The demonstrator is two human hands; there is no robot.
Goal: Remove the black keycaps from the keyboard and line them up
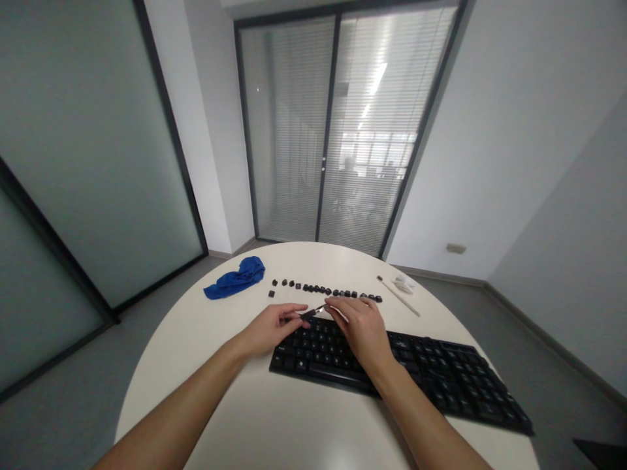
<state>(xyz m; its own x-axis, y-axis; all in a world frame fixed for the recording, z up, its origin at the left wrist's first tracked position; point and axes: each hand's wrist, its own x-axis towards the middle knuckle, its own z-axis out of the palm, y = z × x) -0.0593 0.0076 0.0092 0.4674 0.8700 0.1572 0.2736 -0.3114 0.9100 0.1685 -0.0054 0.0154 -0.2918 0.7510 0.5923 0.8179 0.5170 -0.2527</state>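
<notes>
My left hand point(269, 328) is closed on a slim tool with a black handle point(309, 314) and a shiny metal end, whose exact kind I cannot make out. It points up and right, above the keyboard's upper left edge. My right hand point(360, 323) is over the middle of the black keyboard point(333, 374), its fingers curled together at the metal end. Whatever those fingertips pinch is hidden or too small to name. Several loose black keycaps point(316, 288) lie in a row just beyond both hands, and a lone keycap point(271, 294) sits at the left.
A crumpled blue cloth point(236, 279) lies on the round white table point(176, 333) at the back left. At the back right are a thin stick brush point(399, 297) with a dark tip and some crumpled white tissue point(404, 283). Glass doors point(294, 143) stand behind the table.
</notes>
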